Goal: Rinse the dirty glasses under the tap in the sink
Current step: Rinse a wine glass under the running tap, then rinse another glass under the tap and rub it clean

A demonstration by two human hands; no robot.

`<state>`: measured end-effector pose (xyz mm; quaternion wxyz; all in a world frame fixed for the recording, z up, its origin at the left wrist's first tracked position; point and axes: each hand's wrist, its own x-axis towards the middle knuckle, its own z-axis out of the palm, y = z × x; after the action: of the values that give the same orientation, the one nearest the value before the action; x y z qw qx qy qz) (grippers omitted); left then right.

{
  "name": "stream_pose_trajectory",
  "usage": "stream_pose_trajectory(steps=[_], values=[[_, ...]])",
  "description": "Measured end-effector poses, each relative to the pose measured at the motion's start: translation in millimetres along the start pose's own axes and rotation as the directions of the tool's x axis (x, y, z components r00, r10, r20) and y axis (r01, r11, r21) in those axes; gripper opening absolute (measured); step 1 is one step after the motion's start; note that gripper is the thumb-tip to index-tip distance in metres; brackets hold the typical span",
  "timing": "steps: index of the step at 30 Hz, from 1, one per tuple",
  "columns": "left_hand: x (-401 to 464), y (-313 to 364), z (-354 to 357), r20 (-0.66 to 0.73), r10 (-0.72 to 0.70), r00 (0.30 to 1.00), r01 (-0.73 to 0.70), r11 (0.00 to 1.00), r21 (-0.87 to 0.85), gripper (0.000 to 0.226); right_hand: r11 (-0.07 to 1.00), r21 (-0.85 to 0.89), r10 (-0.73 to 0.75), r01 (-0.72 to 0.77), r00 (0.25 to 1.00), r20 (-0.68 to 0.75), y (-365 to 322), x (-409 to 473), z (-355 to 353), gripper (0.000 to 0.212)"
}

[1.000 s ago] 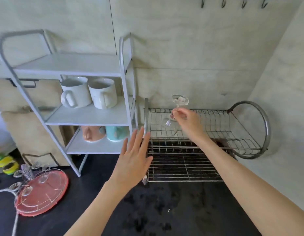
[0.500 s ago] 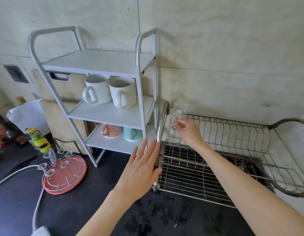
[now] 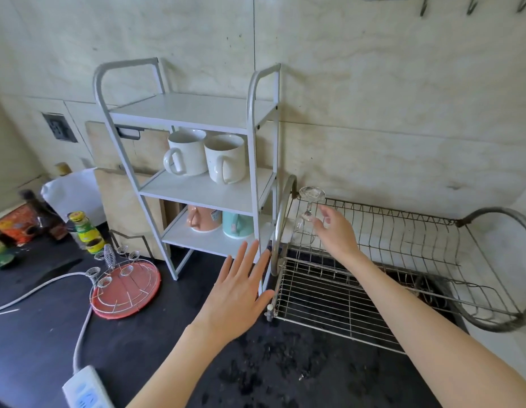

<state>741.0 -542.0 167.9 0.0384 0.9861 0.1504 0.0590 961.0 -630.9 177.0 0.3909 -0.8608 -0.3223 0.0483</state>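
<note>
Head view showed a thin, breakable glass [image 3: 307,214] upside down in the middle, best held by its stem, beside the right hand [image 3: 335,231], whose fingers were loose and empty.

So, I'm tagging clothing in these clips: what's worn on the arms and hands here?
Nothing shows: the left hand and right hand are bare, no gloves, rings or watch visible, and both forearms are uncovered down to the frame edge, with no sleeve in view.
</note>
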Motion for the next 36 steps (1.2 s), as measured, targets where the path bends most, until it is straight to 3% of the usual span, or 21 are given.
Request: stream_pose_trajectory(steps=[5,8,13,17,23,28,36], values=[[-57.3,-3.6,0.3,-0.065,-0.118,0.991,0.113,0.991,-0.072,0.081,0.965,-0.136,-0.226,0.225,0.974,0.015,-39.3,-89.6,-3.3,0.045],[-111.1,-8.0,6.0,-0.122,-0.209,0.97,0.201,0.977,-0.075,0.072,0.905,-0.232,-0.338,0.357,0.934,0.118,-62.0,-159.2,16.2,0.051],[-221.5,-22.8,21.2,-0.11,-0.265,0.958,0.27,0.962,0.035,0.062,0.821,-0.289,-0.402,0.492,0.859,0.318,-87.5,-261.9,75.1,0.064],[-321.0,-38.1,31.1,-0.06,-0.385,0.921,0.386,0.922,0.013,0.061,0.816,-0.2,-0.406,0.542,0.784,0.47,-116.1,-331.8,121.0,0.067],[-444.8,-71.7,30.6,0.012,-0.619,0.785,0.619,0.784,-0.042,0.058,0.748,-0.043,-0.504,0.663,0.608,0.613,-178.0,-398.8,189.4,0.063],[-502.0,-119.2,21.7,-0.002,-0.761,0.649,0.76,0.648,-0.049,0.06,0.679,0.092,-0.579,0.728,0.454,0.677,-237.1,-415.3,256.9,0.08],[-532.5,-223.5,24.7,-0.057,-0.903,0.425,0.892,0.429,-0.145,0.087,0.597,0.196,-0.643,0.778,0.318,0.696,-326.1,-374.6,371.3,0.075]])
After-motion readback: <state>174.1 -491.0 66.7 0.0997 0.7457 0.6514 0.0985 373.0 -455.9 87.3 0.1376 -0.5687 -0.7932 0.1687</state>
